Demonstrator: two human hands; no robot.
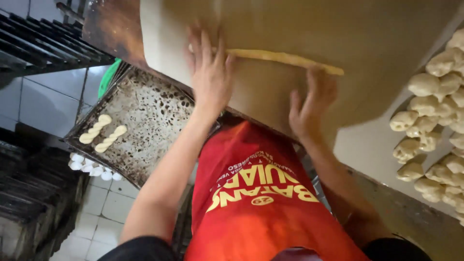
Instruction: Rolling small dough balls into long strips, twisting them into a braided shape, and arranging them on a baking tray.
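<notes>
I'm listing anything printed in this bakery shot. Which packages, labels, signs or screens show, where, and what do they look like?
Apron print: yellow block lettering, seen upside down, on the red apron below the hands, bottom centre.
No packages, signs or screens in view.

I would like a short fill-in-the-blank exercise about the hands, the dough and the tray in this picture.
1. Both hands, the left hand and the right hand, rest on a long ____ of dough.
2. The metal tray holds ____ twisted dough pieces.
3. The person wears a ____ apron.

Missing words: rope; two; red
</notes>
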